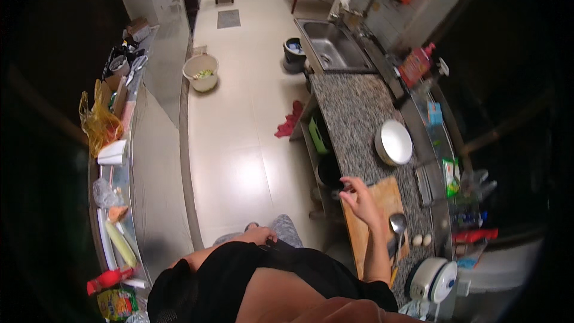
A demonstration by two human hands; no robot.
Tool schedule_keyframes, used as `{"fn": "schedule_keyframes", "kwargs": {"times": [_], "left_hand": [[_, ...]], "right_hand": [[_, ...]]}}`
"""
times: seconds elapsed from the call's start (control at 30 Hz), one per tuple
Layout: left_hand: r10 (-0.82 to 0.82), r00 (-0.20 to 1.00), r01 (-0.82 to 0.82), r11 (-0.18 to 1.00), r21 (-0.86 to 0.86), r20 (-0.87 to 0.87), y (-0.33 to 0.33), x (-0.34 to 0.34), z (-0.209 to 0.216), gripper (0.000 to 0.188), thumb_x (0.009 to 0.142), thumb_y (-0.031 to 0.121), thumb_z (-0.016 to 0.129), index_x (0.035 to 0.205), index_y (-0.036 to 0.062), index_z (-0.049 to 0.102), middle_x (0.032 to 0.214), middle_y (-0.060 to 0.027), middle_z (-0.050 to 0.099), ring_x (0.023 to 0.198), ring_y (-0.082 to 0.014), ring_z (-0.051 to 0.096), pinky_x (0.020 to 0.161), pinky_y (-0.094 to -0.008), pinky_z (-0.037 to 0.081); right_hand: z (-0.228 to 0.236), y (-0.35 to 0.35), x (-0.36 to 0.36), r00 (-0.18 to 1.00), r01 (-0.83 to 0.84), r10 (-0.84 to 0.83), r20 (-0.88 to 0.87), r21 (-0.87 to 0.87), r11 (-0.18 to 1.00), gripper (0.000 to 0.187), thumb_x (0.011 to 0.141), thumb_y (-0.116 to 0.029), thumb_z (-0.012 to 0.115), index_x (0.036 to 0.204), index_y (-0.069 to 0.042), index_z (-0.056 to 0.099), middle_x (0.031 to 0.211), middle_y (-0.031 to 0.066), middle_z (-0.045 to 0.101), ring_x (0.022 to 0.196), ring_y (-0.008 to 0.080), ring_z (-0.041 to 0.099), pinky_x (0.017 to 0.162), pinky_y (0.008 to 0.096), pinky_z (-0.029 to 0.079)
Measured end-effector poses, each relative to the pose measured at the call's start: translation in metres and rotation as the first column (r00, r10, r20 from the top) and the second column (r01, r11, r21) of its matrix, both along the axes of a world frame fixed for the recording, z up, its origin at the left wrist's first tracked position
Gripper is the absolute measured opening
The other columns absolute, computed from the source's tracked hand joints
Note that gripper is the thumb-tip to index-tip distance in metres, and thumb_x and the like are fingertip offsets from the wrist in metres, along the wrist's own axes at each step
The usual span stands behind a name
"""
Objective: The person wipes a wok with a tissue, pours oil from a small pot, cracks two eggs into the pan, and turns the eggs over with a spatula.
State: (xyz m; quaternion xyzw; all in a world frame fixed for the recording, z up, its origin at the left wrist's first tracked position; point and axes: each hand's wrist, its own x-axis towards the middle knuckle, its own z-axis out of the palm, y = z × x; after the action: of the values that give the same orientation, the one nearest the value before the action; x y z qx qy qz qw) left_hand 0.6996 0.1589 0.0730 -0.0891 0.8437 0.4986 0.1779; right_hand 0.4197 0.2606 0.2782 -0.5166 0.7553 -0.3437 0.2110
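Note:
My right hand (362, 204) is raised over the wooden cutting board (391, 194), with its fingers bent and apart and nothing visible in them. Low in front of my body, my left hand (260, 235) rests by my dark top; its fingertips are too small and shadowed to make out. A metal ladle (397, 224) lies by the board's right edge, its handle toward me. Two pale eggs (421, 240) sit on the granite counter (353, 101) to the right of the ladle. Beyond the board stands a white bowl (395, 142).
A steel sink (335, 45) is set in the counter's far end. At the near right stands a white rice cooker (431, 280). On the floor are a basin (201, 73) with green scraps and a dark bucket (293, 55). A cluttered ledge (128, 143) runs along the left.

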Motion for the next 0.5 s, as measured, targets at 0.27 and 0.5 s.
{"fn": "schedule_keyframes", "kwargs": {"times": [0.27, 0.5], "left_hand": [[0.089, 0.968, -0.051, 0.986, -0.160, 0.237, -0.173, -0.096, 0.026, 0.028, 0.079, 0.027, 0.052, 0.103, 0.0137, 0.056, 0.098, -0.0122, 0.058, 0.096, -0.0271, 0.054, 0.079, -0.0374, 0.044], [0.081, 0.988, -0.059, 0.985, -0.165, 0.131, -0.330, -0.183, 0.033, 0.033, 0.078, 0.015, 0.042, 0.107, 0.0164, 0.056, 0.094, -0.0149, 0.060, 0.090, -0.0307, 0.056, 0.076, -0.0379, 0.044]], "right_hand": [[-0.068, -0.173, -0.072, 0.954, -0.122, 0.077, 0.289, 0.142, 0.982, 0.030, 0.078, -0.004, 0.058, 0.107, -0.004, 0.049, 0.086, 0.0054, 0.057, 0.074, 0.0114, 0.054, 0.066, 0.0237, 0.044], [-0.067, -0.375, -0.177, 0.949, -0.297, 0.278, 0.147, 0.129, 0.946, 0.031, 0.078, -0.010, 0.059, 0.106, -0.003, 0.049, 0.087, 0.0096, 0.058, 0.076, 0.0174, 0.056, 0.068, 0.0285, 0.046]]}}
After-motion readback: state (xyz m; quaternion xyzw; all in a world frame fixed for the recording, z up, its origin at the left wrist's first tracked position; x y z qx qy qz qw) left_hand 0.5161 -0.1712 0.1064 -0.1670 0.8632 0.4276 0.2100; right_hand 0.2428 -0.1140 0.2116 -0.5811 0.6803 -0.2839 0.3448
